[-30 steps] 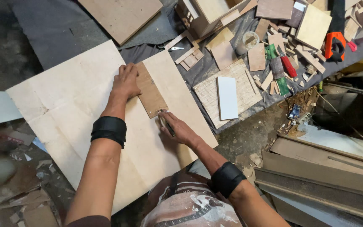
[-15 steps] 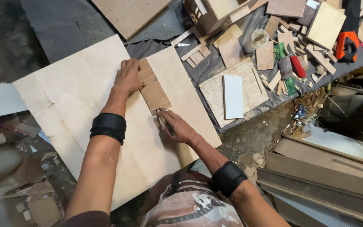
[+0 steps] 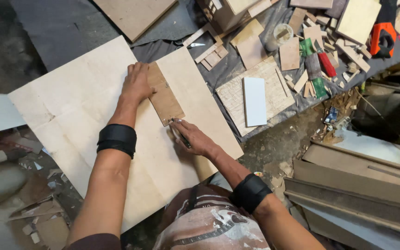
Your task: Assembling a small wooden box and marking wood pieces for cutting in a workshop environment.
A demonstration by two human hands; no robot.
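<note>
We see left hand [image 3: 136,83] flat, pressing brown strip [image 3: 165,99] onto sheet [image 3: 70,111]; right hand [image 3: 194,138] closed on marking tool [image 3: 180,135] just below strip. Strip likely thin, stiff, light; we judge flat palm pressure steadies it best.

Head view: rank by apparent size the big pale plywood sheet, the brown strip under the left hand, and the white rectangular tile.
1. Pale plywood sheet, by far.
2. Brown strip and white tile: look alike, unranked.
</note>
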